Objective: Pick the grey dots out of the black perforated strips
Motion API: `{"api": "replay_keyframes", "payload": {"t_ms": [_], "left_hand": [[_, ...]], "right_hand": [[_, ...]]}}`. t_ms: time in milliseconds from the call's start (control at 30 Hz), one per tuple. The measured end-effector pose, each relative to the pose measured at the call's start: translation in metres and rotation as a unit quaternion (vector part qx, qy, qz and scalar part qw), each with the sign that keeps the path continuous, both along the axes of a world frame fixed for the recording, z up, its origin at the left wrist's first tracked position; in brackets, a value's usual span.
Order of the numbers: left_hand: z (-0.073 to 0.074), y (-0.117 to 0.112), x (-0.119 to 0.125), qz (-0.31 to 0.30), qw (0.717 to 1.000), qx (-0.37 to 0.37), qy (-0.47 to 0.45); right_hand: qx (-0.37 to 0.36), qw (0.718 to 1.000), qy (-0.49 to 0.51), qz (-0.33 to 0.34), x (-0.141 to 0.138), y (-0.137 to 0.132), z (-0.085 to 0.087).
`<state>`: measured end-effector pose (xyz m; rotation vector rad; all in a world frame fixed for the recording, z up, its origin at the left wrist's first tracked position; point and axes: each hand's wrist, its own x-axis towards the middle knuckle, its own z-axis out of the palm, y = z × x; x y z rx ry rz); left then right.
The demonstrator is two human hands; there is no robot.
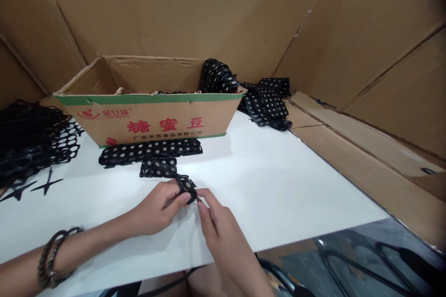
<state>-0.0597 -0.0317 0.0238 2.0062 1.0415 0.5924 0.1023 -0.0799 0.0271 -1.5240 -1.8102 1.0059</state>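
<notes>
Head view: left grip (158,209) pinches the black dotted strip (188,184); right grip (221,225) pinches its edge. A steady left hold should prevent slipping.

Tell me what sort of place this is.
Likely a workshop or factory workstation: a white table walled in by cardboard, with an open carton and several black dotted strips.

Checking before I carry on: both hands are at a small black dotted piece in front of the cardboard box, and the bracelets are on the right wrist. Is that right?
Not quite: the head view shows the bracelets on the left wrist. The left hand and right hand are indeed at the small black dotted piece, in front of the cardboard box.
</notes>
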Motion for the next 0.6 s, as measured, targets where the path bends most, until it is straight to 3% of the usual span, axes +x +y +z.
{"api": "replay_keyframes", "payload": {"t_ms": [333,600], "left_hand": [[0.0005,0.0013,-0.0026,-0.021,0.999,-0.036,-0.024],[0.0008,0.0023,-0.0034,-0.033,0.998,-0.041,-0.033]], "right_hand": [[-0.045,0.992,0.116,0.015,0.0042,0.0019,-0.0040],[-0.040,0.992,0.122,0.005,0.0029,-0.0001,-0.0012]]}}
